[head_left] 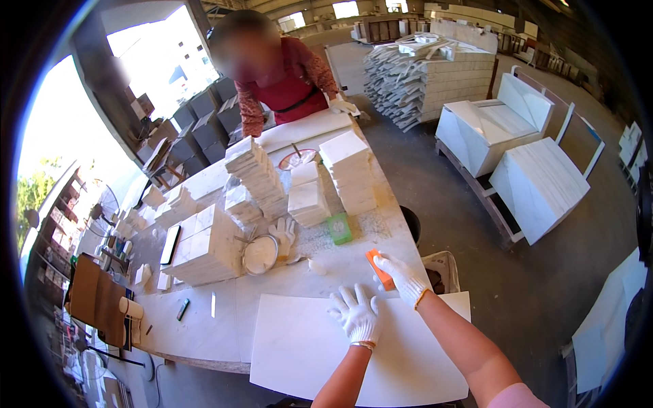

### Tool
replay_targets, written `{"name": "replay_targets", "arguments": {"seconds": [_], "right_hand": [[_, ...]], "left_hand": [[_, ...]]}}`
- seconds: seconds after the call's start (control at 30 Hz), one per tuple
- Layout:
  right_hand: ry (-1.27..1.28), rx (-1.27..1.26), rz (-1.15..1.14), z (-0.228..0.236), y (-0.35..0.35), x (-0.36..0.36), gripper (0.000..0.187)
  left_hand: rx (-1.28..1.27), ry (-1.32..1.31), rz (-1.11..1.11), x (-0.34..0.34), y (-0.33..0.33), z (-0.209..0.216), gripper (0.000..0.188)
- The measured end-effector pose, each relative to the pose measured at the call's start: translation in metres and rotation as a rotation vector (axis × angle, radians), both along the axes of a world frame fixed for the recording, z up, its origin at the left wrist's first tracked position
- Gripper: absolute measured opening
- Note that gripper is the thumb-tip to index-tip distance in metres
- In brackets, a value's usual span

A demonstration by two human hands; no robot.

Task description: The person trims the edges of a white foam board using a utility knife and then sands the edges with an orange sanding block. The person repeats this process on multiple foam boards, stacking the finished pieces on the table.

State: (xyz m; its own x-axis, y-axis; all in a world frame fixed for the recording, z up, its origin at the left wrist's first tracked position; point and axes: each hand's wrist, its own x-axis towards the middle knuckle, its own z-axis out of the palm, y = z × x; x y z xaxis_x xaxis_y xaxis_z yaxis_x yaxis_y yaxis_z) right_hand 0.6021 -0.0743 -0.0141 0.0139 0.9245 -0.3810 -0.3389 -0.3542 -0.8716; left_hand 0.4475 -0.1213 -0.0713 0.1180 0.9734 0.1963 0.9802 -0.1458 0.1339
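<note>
My left hand (356, 316), in a white knitted glove, lies flat with fingers spread on a large white slab (306, 360). The slab rests at the near end of the worktable. My right hand (404, 277), gloved the same way, is closed around an orange rectangular block (380, 270) near the slab's far right edge. Whether the block touches the slab or table is hard to tell. Beyond my hands sit a small green box (338, 228), a round tub of pale paste (260, 255) and a loose white glove (283, 234).
Stacks of marble pieces (204, 248) crowd the table (224, 340), with a phone (171, 245) on one. A person in red (289, 85) stands at the far end. A dark bucket (410, 223) is beside the right edge. Large slabs (541, 183) stand on a pallet to the right.
</note>
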Motion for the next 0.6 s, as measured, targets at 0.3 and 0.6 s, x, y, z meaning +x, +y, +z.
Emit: {"name": "replay_targets", "arguments": {"seconds": [0.3,0.6], "right_hand": [[-0.682,0.378,-0.021,-0.010,0.026,-0.017,0.076],[-1.685,0.383,0.066,-0.042,-0.149,0.059,0.062]], "left_hand": [[-0.015,-0.077,-0.025,0.010,-0.001,0.003,0.058],[-0.156,-0.008,0.011,0.013,-0.001,0.016,0.059]]}}
